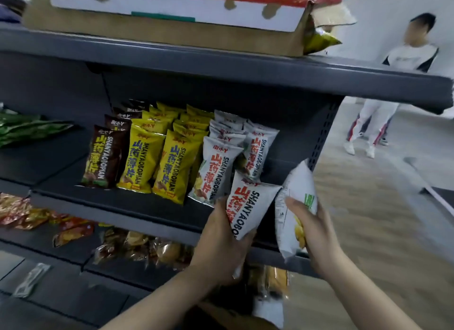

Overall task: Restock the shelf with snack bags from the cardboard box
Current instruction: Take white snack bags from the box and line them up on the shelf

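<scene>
Snack bags (pixel 172 162) line the grey shelf (pixel 118 204) — wooden floor (pixel 368 219) beyond

"SHANYAOBOPIAN" is printed lengthwise in dark letters on the white bag (pixel 248 207) held in the left hand (pixel 221 241), beside large red Chinese characters. The same word is read on the brown bag (pixel 104 157), the yellow bags (pixel 175 166) and the white bags (pixel 216 170) standing on the shelf (pixel 122 204). The small print on the back of the bag (pixel 294 207) in the right hand (pixel 317 234) is too blurred to be read.
</scene>
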`<state>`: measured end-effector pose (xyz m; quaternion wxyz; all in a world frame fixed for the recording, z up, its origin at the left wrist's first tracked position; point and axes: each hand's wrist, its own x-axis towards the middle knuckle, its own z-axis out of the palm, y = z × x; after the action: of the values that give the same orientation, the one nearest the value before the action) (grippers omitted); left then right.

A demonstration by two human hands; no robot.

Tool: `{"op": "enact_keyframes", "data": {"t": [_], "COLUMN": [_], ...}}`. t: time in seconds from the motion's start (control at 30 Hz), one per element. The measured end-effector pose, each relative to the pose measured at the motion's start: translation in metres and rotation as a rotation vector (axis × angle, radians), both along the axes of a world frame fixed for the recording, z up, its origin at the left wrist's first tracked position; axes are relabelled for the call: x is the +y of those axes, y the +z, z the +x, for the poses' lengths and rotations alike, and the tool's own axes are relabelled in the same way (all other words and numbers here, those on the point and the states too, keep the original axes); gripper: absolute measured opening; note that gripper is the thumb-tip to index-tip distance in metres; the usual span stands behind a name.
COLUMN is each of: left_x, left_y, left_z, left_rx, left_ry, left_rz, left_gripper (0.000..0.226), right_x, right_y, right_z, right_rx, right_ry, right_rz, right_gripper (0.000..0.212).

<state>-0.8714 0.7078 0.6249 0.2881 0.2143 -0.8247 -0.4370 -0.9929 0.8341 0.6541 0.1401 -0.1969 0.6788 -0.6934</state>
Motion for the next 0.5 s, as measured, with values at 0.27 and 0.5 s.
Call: {"op": "enact_keyframes", "data": {"t": [0.27,0.5], "left_x": [-0.02,-0.035], "left_y": [0.005,0.003], "left_z": [-0.1,-0.142], "left_rx": [-0.036,0.019], "left_ry": [0.167,0.293], "left_rz": [-0.122,-0.134], "left_gripper": [0.061,0.061], "right_x": [-0.049,-0.086], "right_y": [-0.014,-0.03], "right_z": [-0.097,-0.129], "right_rx": [0.149,0.317], "right_ry": [-0.057,-0.147], "right_rz": [-0.017,0.049], "right_gripper": [0.044,0.059]}}
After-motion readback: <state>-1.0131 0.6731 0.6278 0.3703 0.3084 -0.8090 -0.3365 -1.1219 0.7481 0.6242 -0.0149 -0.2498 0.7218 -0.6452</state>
